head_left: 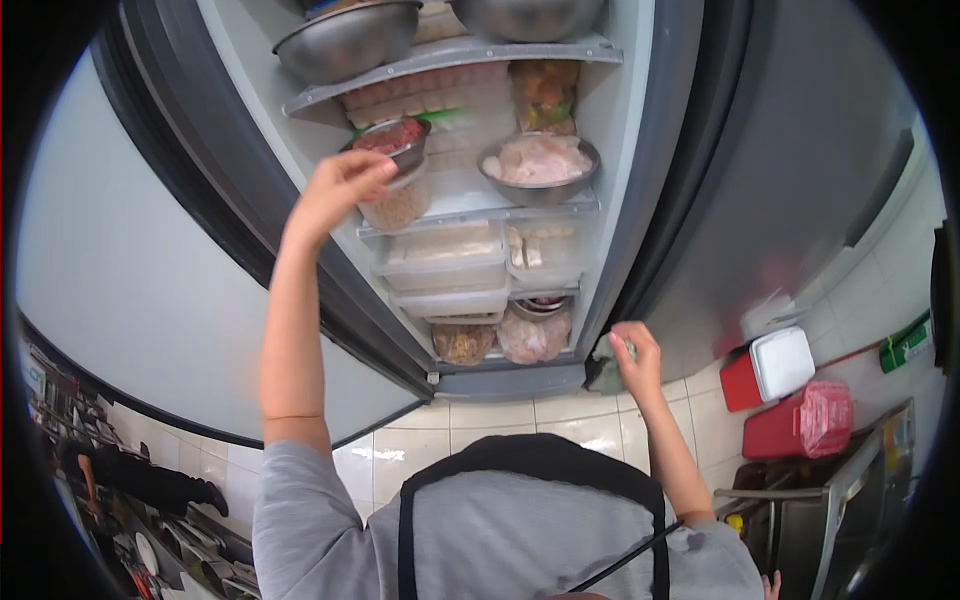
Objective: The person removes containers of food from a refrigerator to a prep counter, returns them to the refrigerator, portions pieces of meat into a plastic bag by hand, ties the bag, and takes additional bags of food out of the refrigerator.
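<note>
My left hand reaches into the open refrigerator, its fingers stretched out at the front of a small metal bowl of raw minced meat. I cannot tell whether the fingertips touch the bowl. That bowl rests on a clear plastic tub with pale brown contents. To the right on the same shelf is a metal bowl of pale raw meat. Low by the refrigerator's right edge, my right hand is closed on a grey-green cloth.
Large metal bowls fill the upper shelf. Lower down are plastic containers and bagged food. The open door spans the left. Red bins and a metal cart stand right. Another person is at far left.
</note>
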{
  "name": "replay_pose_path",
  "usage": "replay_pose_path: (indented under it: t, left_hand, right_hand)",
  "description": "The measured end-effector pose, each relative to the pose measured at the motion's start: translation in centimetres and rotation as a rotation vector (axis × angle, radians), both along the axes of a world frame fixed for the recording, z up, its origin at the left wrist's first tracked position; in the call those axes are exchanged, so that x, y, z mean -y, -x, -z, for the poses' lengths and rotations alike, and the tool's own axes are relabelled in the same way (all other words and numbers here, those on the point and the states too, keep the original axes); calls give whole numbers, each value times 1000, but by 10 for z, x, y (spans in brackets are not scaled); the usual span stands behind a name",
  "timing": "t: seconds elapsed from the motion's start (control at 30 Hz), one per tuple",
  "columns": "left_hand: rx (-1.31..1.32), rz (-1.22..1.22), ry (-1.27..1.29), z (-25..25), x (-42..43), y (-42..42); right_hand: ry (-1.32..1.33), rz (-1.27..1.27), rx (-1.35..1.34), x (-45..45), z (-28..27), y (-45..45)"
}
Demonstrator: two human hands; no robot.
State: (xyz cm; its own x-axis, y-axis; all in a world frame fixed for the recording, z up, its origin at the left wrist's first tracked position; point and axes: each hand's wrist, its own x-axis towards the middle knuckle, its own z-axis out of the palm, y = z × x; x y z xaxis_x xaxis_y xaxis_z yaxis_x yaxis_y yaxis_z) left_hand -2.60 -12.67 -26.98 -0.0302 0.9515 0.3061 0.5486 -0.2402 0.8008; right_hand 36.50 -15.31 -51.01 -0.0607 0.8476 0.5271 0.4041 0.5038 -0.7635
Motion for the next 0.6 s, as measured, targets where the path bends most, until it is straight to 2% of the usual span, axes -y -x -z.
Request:
replay_pose_path:
  t: [0.27, 0.6]
  left_hand:
    - [112, -49, 218, 94, 13, 23]
    - [192, -76, 221, 120, 10, 43]
  right_hand:
    - [-15, -79, 97, -11, -52, 30]
    - [-28, -97, 181, -33, -58, 53]
